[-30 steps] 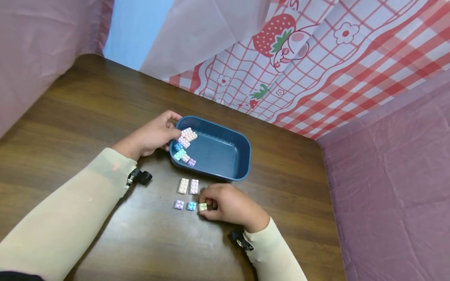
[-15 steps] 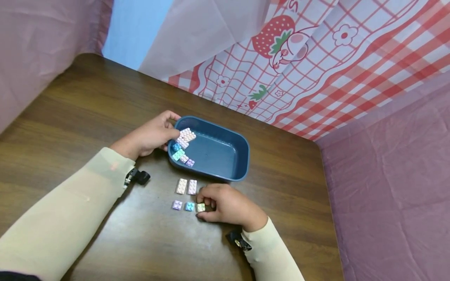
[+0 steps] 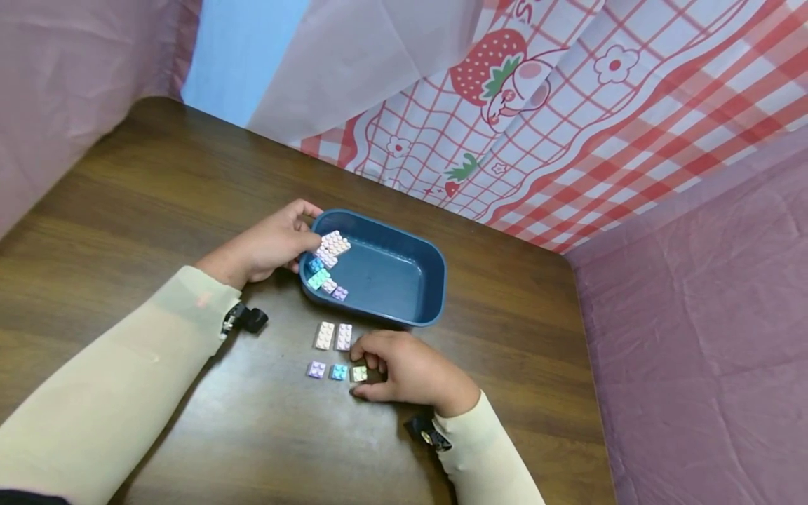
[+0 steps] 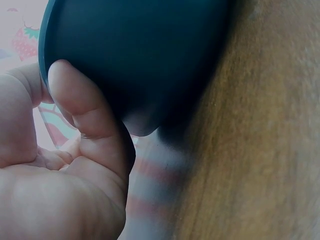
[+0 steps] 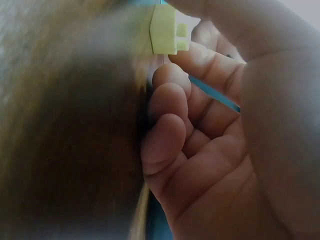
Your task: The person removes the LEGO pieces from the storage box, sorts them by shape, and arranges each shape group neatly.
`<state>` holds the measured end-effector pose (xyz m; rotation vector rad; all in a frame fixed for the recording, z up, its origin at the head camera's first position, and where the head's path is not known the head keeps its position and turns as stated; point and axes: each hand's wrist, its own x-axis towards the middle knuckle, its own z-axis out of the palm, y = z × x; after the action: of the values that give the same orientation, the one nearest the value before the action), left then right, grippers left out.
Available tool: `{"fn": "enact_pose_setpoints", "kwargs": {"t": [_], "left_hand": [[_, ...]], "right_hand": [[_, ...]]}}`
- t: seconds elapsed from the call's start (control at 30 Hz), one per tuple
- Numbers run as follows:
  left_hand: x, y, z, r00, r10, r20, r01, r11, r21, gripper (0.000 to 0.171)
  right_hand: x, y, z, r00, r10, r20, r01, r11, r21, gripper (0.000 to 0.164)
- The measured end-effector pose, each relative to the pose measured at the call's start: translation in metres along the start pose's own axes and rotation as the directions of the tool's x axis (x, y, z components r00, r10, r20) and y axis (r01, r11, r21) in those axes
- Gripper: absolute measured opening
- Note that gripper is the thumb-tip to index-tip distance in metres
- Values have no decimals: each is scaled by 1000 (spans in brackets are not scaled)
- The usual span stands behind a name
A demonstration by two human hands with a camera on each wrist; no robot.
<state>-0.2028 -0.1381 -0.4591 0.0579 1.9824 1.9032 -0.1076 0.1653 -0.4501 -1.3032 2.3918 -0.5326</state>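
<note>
Small yellow-green brick [image 3: 359, 374] sits on the tabletop [image 3: 221, 428], studs up, at the right end of a short row. Step in hand, as I judge it: setting this brick square in the row. My right hand [image 3: 413, 372] is curved about it, thumb on the near side, index finger on the far side, other fingers tucked in; whether I am pinching it or have just let go, I cannot tell. Next move seems to call for lifting the fingertips straight off, so the row isn't nudged. Brick looks squat and pale; the right wrist view shows a plain, clean-edged side and two studs in profile. Just beside it, apart, lies a blue brick [image 3: 339, 372], then a lilac brick [image 3: 316, 369]. Beyond these, two longer ones stand side by side: a cream brick [image 3: 325, 335] and a pale pink brick [image 3: 344, 337], the latter near my index knuckle. Farther out, the dark blue tray [image 3: 398, 270], its left end gripped at the rim by my left hand [image 3: 271, 242]. More bricks are heaped in that end, among them a mint brick [image 3: 319, 278] and a purple brick [image 3: 339, 293]; some are partly behind my thumb. Past the table, a strawberry-print cloth [image 3: 505, 140].
</note>
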Motion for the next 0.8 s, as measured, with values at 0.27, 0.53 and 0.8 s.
{"fn": "enact_pose_setpoints", "kwargs": {"t": [0.27,0.53,0.8], "left_hand": [[0,-1,-1,1000,0,2,0,1000,-8,56],[2,-4,-1,1000,7,2,-7,1000,-16,55],[0,-3,-2,1000,3,4,-3,1000,-10,55]], "right_hand": [[-6,-3,-11,998,-41,-51,44,998,44,39],[-10,-13,-56,982,-103,-160,105,994,9,35],[1,-13,-83,985,-81,-152,72,996,-59,36]]}}
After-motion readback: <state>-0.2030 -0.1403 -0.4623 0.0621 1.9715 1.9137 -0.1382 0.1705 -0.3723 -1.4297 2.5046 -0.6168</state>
